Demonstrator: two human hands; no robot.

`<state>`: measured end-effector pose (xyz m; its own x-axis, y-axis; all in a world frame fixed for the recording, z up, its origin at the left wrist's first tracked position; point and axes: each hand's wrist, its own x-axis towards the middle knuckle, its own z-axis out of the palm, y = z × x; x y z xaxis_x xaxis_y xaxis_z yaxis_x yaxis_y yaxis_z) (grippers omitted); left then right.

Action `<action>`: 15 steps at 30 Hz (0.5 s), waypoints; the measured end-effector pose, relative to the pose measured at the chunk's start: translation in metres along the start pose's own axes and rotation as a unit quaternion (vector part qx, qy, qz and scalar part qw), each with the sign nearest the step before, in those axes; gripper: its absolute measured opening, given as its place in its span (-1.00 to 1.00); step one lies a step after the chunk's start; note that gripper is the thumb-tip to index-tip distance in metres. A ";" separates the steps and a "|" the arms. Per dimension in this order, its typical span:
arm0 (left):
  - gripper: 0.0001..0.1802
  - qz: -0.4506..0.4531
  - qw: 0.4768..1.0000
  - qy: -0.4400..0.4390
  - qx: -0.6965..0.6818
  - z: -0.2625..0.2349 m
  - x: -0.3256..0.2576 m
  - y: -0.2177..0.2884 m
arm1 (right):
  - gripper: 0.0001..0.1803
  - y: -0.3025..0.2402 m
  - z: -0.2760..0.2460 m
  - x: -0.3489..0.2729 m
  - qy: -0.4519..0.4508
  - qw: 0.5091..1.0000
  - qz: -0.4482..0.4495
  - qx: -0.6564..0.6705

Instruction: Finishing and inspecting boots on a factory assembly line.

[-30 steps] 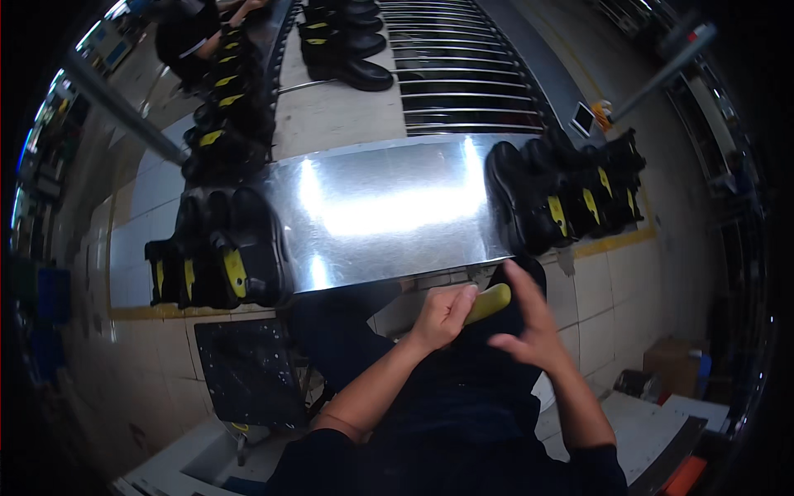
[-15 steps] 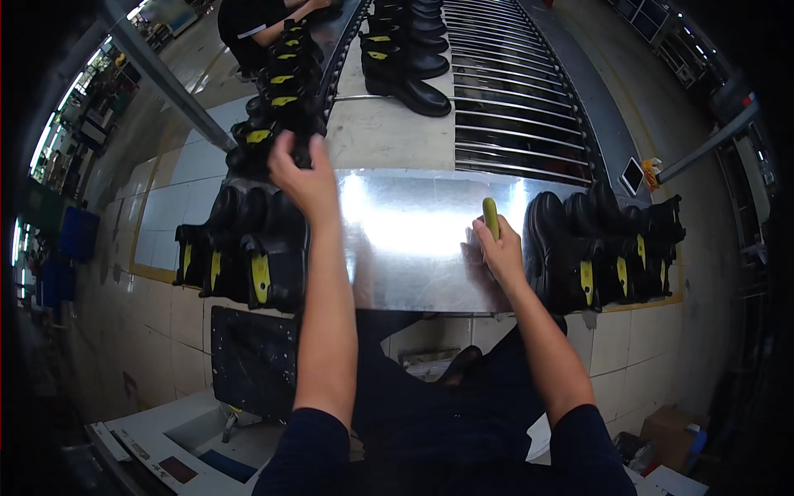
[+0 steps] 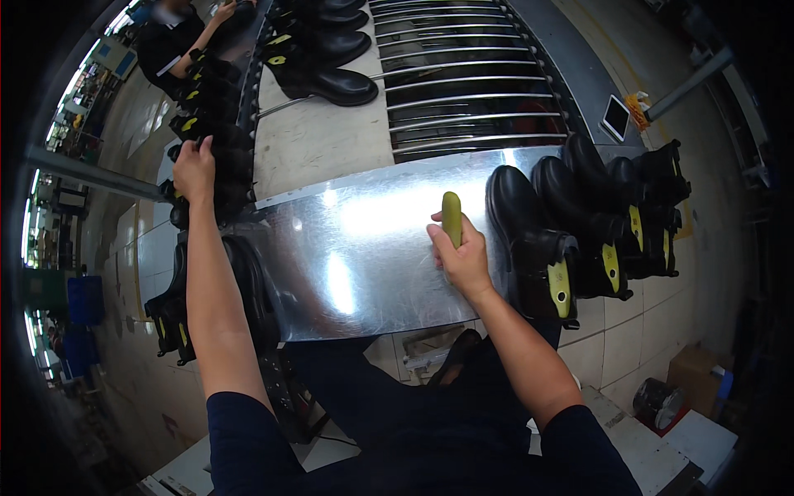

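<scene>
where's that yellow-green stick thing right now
In the head view, the yellow-green tool is gripped upright in the right hand, over the shiny metal table, just left of the row of black boots on the right side.

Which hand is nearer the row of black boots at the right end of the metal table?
Right. The right hand, gripping a yellow-green tool, sits just beside that row of black boots. The left hand is across the metal table.

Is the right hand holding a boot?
No, the right hand grips a yellow-green tool over the metal table.
</scene>
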<state>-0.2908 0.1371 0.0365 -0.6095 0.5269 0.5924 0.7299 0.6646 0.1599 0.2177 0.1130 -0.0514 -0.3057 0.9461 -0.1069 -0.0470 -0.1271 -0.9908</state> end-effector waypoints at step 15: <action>-0.85 0.201 0.894 -0.077 -0.394 -0.191 -0.256 0.141 | -0.67 -0.015 -0.014 -0.024 0.061 0.995 0.006 0.080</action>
<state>0.0273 -0.0058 0.0583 -0.2399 0.7456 0.6217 0.8543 -0.1419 0.4999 0.2393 0.0961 -0.0355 -0.1898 0.9720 -0.1384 -0.1980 -0.1760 -0.9643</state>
